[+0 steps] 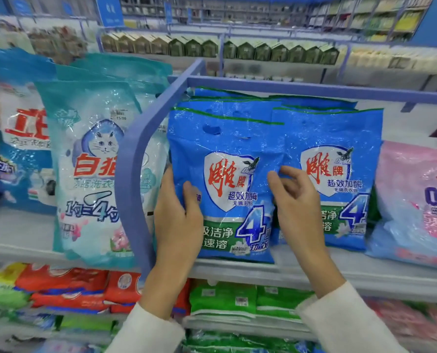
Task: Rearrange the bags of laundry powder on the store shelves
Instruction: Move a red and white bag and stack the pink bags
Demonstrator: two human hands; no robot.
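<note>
Two stacks of blue laundry powder bags stand upright on the shelf (365, 273) behind a blue divider rail. My left hand (178, 220) grips the left edge of the front left blue bag (227, 179), thumb on its face. My right hand (295, 200) has curled fingers at that bag's right edge, where it overlaps the front right blue bag (339, 174); whether it pinches the plastic is unclear. More bags of the same kind stand behind both.
A curved blue rail (136, 159) separates this bay from teal cat-print bags (95, 169) at left. A pink and blue bag (416, 205) leans at right. Red and green packs (225, 299) fill the lower shelf. Other aisles lie behind.
</note>
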